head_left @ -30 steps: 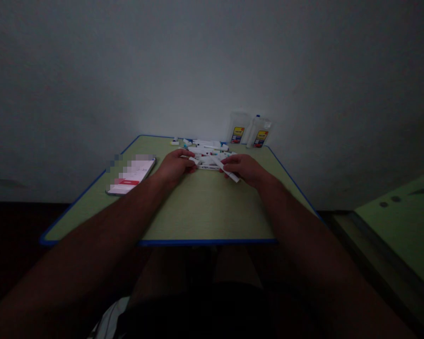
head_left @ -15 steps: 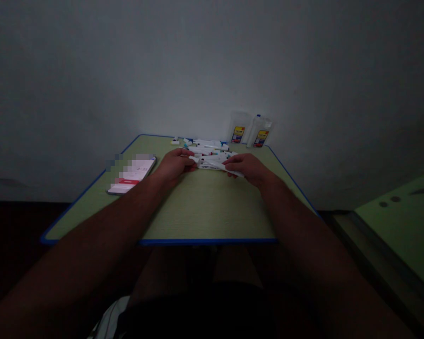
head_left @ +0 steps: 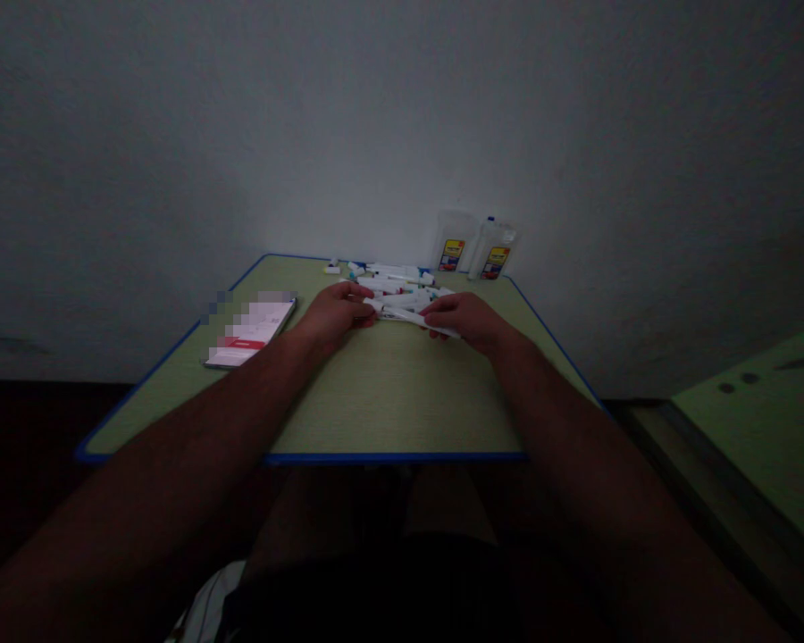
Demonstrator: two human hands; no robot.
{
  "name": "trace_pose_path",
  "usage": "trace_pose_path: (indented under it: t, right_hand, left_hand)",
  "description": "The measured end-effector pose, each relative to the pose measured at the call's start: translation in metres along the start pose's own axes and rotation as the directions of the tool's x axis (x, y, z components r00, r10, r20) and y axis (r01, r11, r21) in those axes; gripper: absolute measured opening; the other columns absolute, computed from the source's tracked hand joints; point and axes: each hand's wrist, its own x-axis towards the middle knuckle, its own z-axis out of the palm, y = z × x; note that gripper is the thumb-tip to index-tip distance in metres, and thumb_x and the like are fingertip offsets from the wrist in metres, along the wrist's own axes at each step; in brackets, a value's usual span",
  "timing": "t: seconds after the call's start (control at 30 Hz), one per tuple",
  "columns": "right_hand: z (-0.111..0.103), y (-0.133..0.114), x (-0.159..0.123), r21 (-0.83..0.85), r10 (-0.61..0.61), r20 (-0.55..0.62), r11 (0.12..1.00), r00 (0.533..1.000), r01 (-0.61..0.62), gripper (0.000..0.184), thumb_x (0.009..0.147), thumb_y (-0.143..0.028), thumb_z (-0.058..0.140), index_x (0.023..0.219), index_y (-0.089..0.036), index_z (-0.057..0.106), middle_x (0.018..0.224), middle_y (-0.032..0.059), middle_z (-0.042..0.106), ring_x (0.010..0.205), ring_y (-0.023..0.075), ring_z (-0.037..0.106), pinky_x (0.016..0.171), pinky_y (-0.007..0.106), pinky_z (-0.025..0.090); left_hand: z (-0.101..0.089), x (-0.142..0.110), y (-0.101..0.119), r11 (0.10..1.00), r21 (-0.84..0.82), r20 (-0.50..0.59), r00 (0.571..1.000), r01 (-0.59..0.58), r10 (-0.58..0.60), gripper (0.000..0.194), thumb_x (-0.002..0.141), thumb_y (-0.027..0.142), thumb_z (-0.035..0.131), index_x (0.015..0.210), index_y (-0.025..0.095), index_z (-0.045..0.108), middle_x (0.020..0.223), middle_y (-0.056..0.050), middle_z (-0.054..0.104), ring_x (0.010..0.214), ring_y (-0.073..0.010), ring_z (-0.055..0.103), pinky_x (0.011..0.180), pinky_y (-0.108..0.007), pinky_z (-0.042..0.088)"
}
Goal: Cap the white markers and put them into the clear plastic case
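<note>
Over the middle of the table, my right hand (head_left: 465,317) pinches a slim white marker (head_left: 406,315) that points left and tilts slightly. My left hand (head_left: 339,314) is closed around a short white piece at that marker's left end, which looks like a marker cap (head_left: 373,305). The two pieces meet or nearly meet; I cannot tell whether they touch. Just behind my hands lies a loose pile of white markers (head_left: 381,283) with coloured ends, partly hidden by my fingers.
A phone (head_left: 255,330) with a lit screen lies at the left of the pale green table (head_left: 402,402), which has a blue edge. Two clear plastic pouches (head_left: 451,243) with labels lean on the wall at the back right. Small white pieces (head_left: 332,268) lie at the back left.
The marker in my right hand has come into line with the cap in my left hand, its left end now close to the cap. Both hands have shifted only slightly.
</note>
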Motion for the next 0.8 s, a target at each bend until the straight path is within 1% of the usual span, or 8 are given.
trace_pose_path:
  t: [0.2,0.33,0.47,0.67,0.8]
  right_hand:
    - [0.0001,0.0001,0.0001,-0.045,0.0,0.005,0.999,1.0,0.0,0.011,0.074,-0.017,0.075,0.085,-0.015,0.078,0.063,0.0035,0.071,0.053,0.0101,0.058,0.051,0.021,0.044]
    - [0.0006,-0.0017,-0.0013,-0.045,0.005,0.012,0.999,1.0,-0.004,0.011,0.075,-0.018,0.076,0.085,-0.015,0.078,0.063,0.0035,0.071,0.053,0.0103,0.058,0.05,0.021,0.043]
    - [0.0016,-0.0045,-0.0032,-0.055,0.024,0.004,0.998,1.0,-0.024,0.01,0.076,-0.016,0.075,0.085,-0.015,0.077,0.062,0.0028,0.07,0.052,0.01,0.059,0.05,0.021,0.043]
    - [0.0003,0.0005,-0.0003,-0.07,-0.005,0.014,0.998,1.0,0.006,0.012,0.075,-0.019,0.076,0.086,-0.016,0.078,0.065,0.0036,0.072,0.056,0.0114,0.062,0.054,0.022,0.044]
    - [0.0001,0.0018,0.0005,-0.063,-0.002,0.018,0.998,1.0,0.003,0.012,0.074,-0.019,0.076,0.086,-0.016,0.078,0.065,0.0039,0.072,0.057,0.0118,0.062,0.053,0.022,0.044]
  left_hand:
    - [0.0016,-0.0025,-0.0015,1.0,0.017,0.041,0.999,-0.01,0.009,0.023,0.065,-0.005,0.068,0.076,0.014,0.063,0.068,-0.003,0.064,0.062,-0.0134,0.063,0.064,-0.028,0.055]
    - [0.002,-0.0032,-0.0024,0.999,0.037,0.07,0.998,-0.012,0.01,0.024,0.063,-0.004,0.07,0.076,0.015,0.063,0.068,-0.002,0.064,0.063,-0.0134,0.063,0.064,-0.028,0.055]
    - [0.0025,-0.0033,-0.0039,0.999,0.038,0.074,0.997,-0.021,0.018,0.024,0.063,-0.004,0.071,0.076,0.015,0.063,0.069,-0.001,0.064,0.062,-0.0122,0.063,0.065,-0.027,0.056]
    - [0.0028,-0.0019,-0.0066,0.998,0.049,0.087,0.995,-0.043,0.038,0.026,0.061,-0.005,0.072,0.076,0.015,0.064,0.07,-0.001,0.063,0.062,-0.0119,0.064,0.065,-0.027,0.056]
    - [0.0024,-0.002,-0.0069,0.995,0.083,0.092,0.995,-0.057,0.049,0.026,0.06,-0.004,0.073,0.077,0.015,0.065,0.07,-0.001,0.063,0.062,-0.0116,0.063,0.064,-0.027,0.055]
